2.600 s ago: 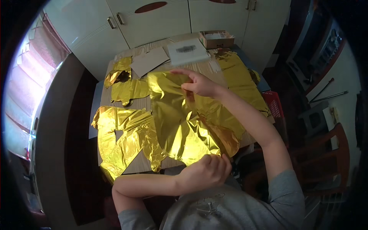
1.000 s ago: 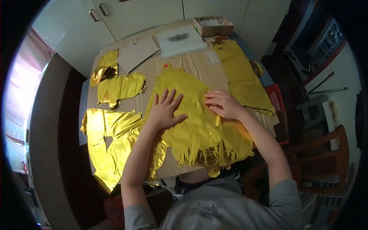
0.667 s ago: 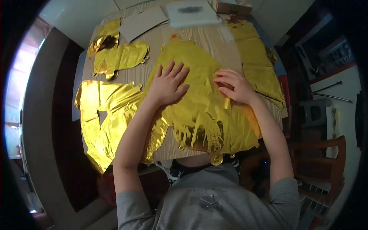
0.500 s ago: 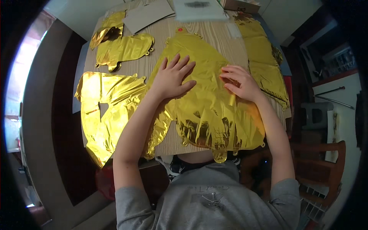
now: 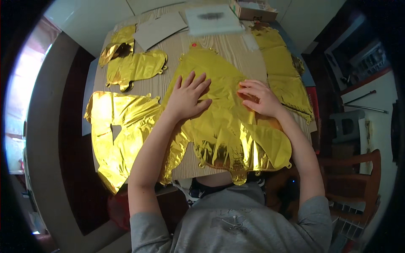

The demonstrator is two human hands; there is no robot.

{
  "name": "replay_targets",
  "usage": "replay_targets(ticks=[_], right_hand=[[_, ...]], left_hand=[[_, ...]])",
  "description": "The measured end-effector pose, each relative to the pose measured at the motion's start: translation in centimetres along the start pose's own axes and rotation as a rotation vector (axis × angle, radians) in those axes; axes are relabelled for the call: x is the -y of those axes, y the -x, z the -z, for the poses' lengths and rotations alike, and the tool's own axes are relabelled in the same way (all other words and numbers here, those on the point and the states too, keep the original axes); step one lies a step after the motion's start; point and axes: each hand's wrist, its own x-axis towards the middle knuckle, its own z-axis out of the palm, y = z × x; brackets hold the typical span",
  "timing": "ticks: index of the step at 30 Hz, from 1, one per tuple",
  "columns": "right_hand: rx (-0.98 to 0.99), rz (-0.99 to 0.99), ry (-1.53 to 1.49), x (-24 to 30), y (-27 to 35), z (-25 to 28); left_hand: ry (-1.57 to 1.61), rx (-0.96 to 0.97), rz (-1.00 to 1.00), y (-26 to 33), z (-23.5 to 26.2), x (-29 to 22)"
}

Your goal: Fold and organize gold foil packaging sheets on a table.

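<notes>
A large, deflated gold foil balloon (image 5: 223, 101) lies spread over the table in front of me, its tabbed lower edge hanging past the near table edge. My left hand (image 5: 186, 99) rests flat on its left part with the fingers spread. On the right part, my right hand (image 5: 263, 101) touches the foil with bent fingers, and a gap shows between thumb and fingers. Below the right hand the foil bulges and creases. Beside my left forearm lies another crumpled gold foil balloon (image 5: 130, 114) with a small opening in it.
More flat gold foil pieces lie at the far left (image 5: 137, 65) and along the right table edge (image 5: 280, 76). Toward the back are a grey-brown cardboard sheet (image 5: 160, 31), a translucent white sheet (image 5: 215, 21) and a cardboard box (image 5: 255, 12). A wooden chair (image 5: 350, 177) stands at right.
The view has tilted slightly, so the table appears lower. Foil near the lower right edge has lifted and catches more light. Both hands stay at nearly the same places on the balloon.
</notes>
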Motion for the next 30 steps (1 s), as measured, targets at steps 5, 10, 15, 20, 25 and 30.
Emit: replay_targets(ticks=[5, 10, 15, 20, 25, 30], right_hand=[[-0.045, -0.103, 0.118, 0.4, -1.3, 0.6], [0.064, -0.211, 0.288, 0.5, -3.5, 1.0], [0.274, -0.398, 0.299, 0.3, -6.4, 1.6], [0.379, -0.497, 0.317, -0.3, -7.4, 2.0], [0.310, -0.530, 0.035, 0.5, -6.6, 2.5], [0.297, -0.617, -0.132, 1.2, -5.5, 3.1]], left_hand=[[-0.010, 0.019, -0.012, 0.2, -0.4, 0.2], [-0.065, 0.044, -0.032, 0.0, -0.1, -0.1], [-0.072, 0.050, -0.034, 0.1, -0.2, -0.2], [-0.080, 0.051, -0.036, 0.1, -0.1, -0.3], [-0.083, 0.056, -0.027, 0.1, -0.1, -0.2], [-0.081, 0.049, -0.031, 0.1, -0.1, -0.3]])
